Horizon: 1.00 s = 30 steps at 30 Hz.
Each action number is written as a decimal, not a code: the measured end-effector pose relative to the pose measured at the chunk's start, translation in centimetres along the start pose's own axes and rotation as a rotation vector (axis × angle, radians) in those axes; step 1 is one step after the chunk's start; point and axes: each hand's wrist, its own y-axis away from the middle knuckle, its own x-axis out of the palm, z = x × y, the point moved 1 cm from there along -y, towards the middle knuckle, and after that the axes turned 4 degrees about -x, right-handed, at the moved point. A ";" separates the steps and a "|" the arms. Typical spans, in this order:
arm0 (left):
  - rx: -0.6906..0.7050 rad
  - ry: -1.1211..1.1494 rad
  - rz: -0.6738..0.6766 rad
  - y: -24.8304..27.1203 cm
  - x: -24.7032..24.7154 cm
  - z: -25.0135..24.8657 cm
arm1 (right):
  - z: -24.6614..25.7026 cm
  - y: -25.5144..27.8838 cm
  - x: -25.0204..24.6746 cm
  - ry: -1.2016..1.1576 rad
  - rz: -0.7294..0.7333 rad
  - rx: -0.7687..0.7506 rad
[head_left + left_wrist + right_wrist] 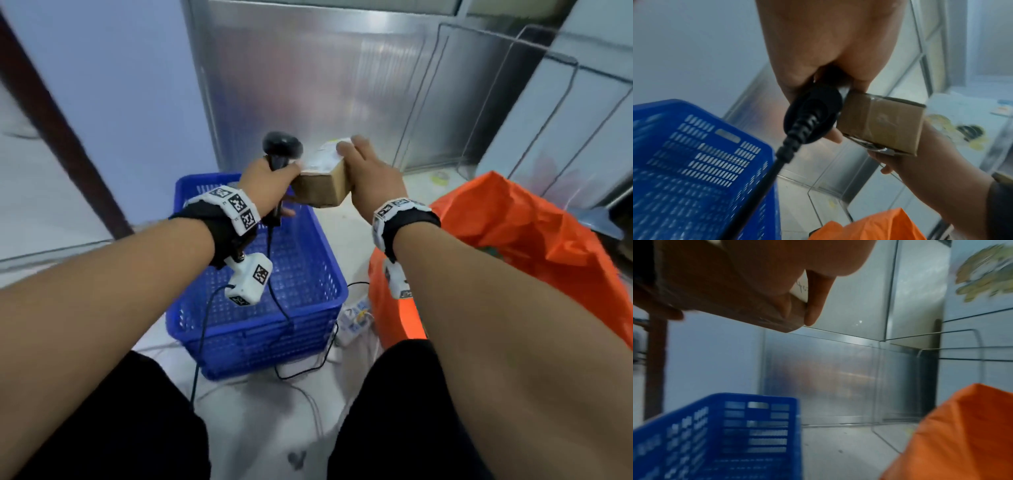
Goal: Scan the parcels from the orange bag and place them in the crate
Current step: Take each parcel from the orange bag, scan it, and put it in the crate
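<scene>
My right hand (368,171) grips a small brown cardboard parcel (323,183) with a white label on top, held in the air above the far end of the blue crate (308,308). My left hand (270,181) holds a black corded barcode scanner (279,147) by its handle, and its head stands just left of the parcel. In the left wrist view the scanner's handle (813,113) almost touches the parcel (881,126). The right wrist view has the parcel (725,293) from below, fingers curled round its edge. The orange bag (513,246) stands open at the right.
The blue crate looks empty inside and sits on the floor between my knees. The scanner cable (202,342) hangs over the crate's near wall to the floor. A white power strip (356,318) lies between crate and bag. A metal panel (308,85) and clear plastic bins (496,102) stand behind.
</scene>
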 end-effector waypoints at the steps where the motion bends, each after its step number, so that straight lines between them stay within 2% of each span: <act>1: -0.032 0.089 0.021 0.1 -1.1 0.7 | 1.3 -0.2 0.7 -0.047 -0.021 -0.029; 4: -0.113 0.317 0.012 0.6 -4.0 3.2 | 4.8 -1.0 3.7 -0.258 -0.005 -0.085; 7: -0.147 0.382 -0.128 0.0 -6.8 6.9 | 7.2 -1.7 6.5 -0.515 0.118 -0.069; 9: -0.173 0.368 -0.197 -0.6 -8.4 9.9 | 8.1 -2.1 8.4 -0.864 0.159 0.088; 10: -0.183 0.340 -0.213 -1.1 -9.3 11.2 | 8.6 -2.7 9.5 -1.042 0.157 0.219; 12: -0.196 0.251 -0.240 -2.2 -10.7 13.3 | 9.0 -3.4 12.2 -1.252 0.216 0.471; 14: -0.199 0.234 -0.249 -3.4 -11.1 14.4 | 8.9 -3.4 14.6 -1.269 0.461 0.593; 15: -0.200 0.262 -0.254 -3.9 -11.4 14.9 | 9.1 -3.4 15.8 -1.215 0.618 0.595; 17: -0.206 0.298 -0.228 -5.0 -10.6 15.4 | 9.3 -3.4 17.0 -1.133 0.786 0.552; 20: -0.205 0.260 -0.170 -6.0 -8.7 15.4 | 9.2 -3.8 18.2 -1.132 0.776 0.495; 26: -0.192 0.047 -0.216 -8.2 -9.5 15.3 | 7.6 -6.2 19.9 -1.065 0.558 0.661; 30: -0.181 -0.149 -0.094 -8.2 -10.2 15.3 | 6.1 -7.3 20.3 -0.904 0.416 0.615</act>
